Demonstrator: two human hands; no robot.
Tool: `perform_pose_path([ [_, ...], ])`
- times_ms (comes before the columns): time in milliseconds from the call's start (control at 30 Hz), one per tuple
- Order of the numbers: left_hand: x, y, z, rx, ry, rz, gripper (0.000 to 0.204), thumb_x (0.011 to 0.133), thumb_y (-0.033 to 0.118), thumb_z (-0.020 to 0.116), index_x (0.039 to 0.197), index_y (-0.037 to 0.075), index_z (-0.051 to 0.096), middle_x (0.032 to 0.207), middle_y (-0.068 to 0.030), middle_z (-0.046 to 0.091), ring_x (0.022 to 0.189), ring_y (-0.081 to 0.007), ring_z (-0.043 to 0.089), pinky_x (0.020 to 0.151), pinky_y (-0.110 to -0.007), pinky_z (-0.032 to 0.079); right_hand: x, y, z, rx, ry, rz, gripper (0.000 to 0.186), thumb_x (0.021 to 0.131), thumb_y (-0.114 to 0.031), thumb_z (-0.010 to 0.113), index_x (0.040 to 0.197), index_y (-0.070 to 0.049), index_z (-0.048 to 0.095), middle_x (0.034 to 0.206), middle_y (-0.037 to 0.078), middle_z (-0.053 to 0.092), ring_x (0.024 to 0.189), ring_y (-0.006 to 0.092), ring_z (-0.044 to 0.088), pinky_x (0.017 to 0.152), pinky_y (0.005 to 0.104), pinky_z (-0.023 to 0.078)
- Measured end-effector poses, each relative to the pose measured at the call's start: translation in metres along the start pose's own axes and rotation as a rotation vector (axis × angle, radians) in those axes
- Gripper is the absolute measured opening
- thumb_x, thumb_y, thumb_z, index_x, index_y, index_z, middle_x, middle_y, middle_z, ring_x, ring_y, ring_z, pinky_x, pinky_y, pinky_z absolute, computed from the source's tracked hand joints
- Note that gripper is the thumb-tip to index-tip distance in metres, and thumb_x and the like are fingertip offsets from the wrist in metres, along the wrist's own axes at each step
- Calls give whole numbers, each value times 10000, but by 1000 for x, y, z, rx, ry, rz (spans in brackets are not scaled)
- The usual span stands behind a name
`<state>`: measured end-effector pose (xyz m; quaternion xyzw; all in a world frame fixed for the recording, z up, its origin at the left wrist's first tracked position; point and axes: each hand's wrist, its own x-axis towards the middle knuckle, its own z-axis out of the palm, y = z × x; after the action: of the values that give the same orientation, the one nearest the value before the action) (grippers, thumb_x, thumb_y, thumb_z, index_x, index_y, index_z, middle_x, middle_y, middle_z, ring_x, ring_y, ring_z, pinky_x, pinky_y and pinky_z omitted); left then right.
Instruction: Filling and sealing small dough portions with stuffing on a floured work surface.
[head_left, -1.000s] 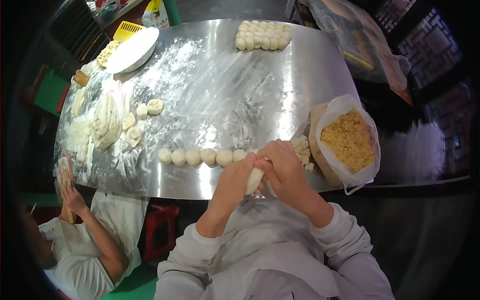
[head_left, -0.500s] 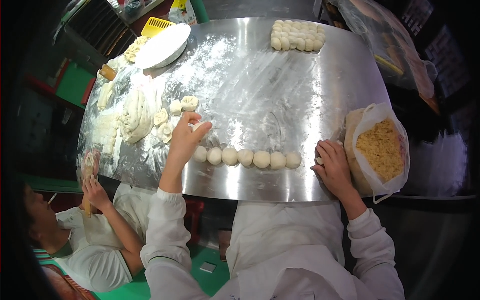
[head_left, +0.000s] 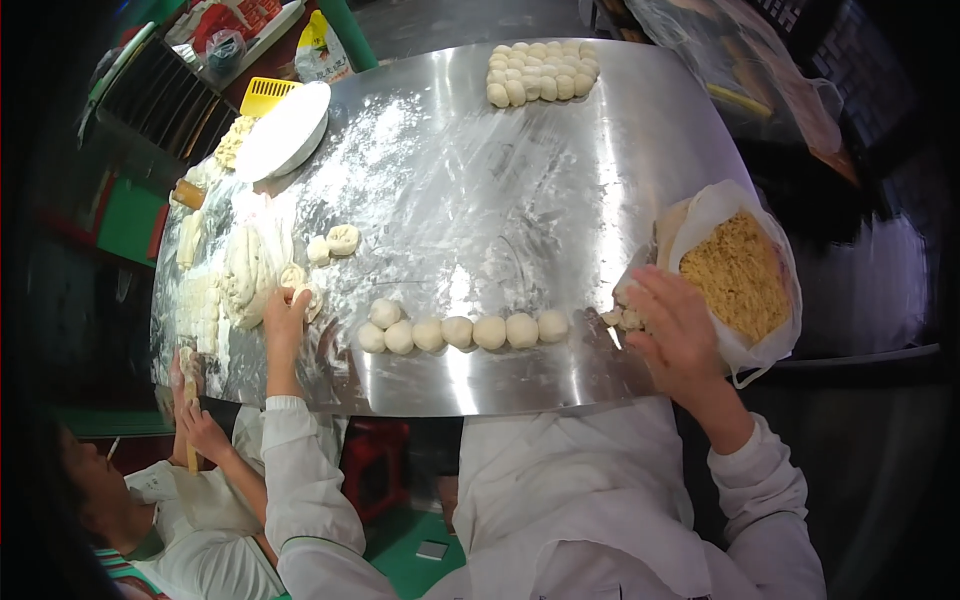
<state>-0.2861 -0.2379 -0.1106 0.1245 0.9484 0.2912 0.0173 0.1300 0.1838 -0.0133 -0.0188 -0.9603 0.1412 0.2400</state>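
My left hand (head_left: pixel 285 315) has fingers closed on a flattened dough piece (head_left: pixel 300 292) beside a large dough mass (head_left: pixel 247 275). My right hand (head_left: pixel 675 325), thumb and fingers apart, reaches over small pale dough scraps (head_left: pixel 615 318) and a greyish flat object (head_left: pixel 630 270) under its fingertips, partly hidden. Right of it stands a white bag (head_left: pixel 770 340) of yellow crumbly filling (head_left: pixel 735 275). A row of round dough balls (head_left: pixel 457 332) lies between my hands, with extra balls (head_left: pixel 386 311) behind its left end. Loose dough pieces (head_left: pixel 342 238) sit farther back.
A block of dough balls (head_left: pixel 540 70) is at the back of the steel table (head_left: pixel 680 120). A white bowl (head_left: pixel 285 130) and yellow basket (head_left: pixel 268 92) stand back left. A co-worker (head_left: pixel 150 500) grips a wooden rolling pin (head_left: pixel 191 450) at left. A red stool (head_left: pixel 375 460) is below.
My hands were together around dough and have separated. The left moved leftward to the loose pieces; the right moved right to the scraps. An extra ball now sits behind the row's left end.
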Motion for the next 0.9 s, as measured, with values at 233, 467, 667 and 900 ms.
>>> perform_pose_path([
  [233, -8, 19, 21, 7, -4, 59, 468, 837, 234, 746, 1201, -30, 616, 1072, -198, 679, 993, -316, 660, 906, -390, 504, -17, 104, -82, -243, -54, 407, 320, 836, -95, 722, 1139, -30, 638, 1140, 180, 645, 1027, 380, 638, 880, 434, 523],
  [467, 14, -62, 5, -150, -6, 139, 417, 844, 169, 704, 1212, -6, 619, 1131, -167, 667, 1014, -283, 646, 932, -377, 481, -30, 137, -74, -196, -136, 350, 227, 828, -125, 716, 1006, -16, 628, 990, 146, 641, 900, 320, 646, 780, 420, 525],
  [667, -52, 161, 23, -1082, -428, -33, 475, 916, 124, 696, 1338, 24, 502, 1160, -124, 649, 1019, -203, 638, 903, -325, 497, -37, 140, -91, 448, -40, 557, 178, 848, -61, 693, 1007, 10, 658, 797, 84, 642, 744, 165, 613, 709, 311, 488],
  [900, -140, 363, 80, -1232, -947, 188, 498, 905, 194, 722, 1306, -53, 561, 1133, -172, 687, 990, -210, 679, 878, -299, 536, -29, 133, -95, 507, -53, 653, 102, 904, -45, 661, 991, 9, 654, 767, 23, 629, 693, 88, 604, 645, 249, 483],
])
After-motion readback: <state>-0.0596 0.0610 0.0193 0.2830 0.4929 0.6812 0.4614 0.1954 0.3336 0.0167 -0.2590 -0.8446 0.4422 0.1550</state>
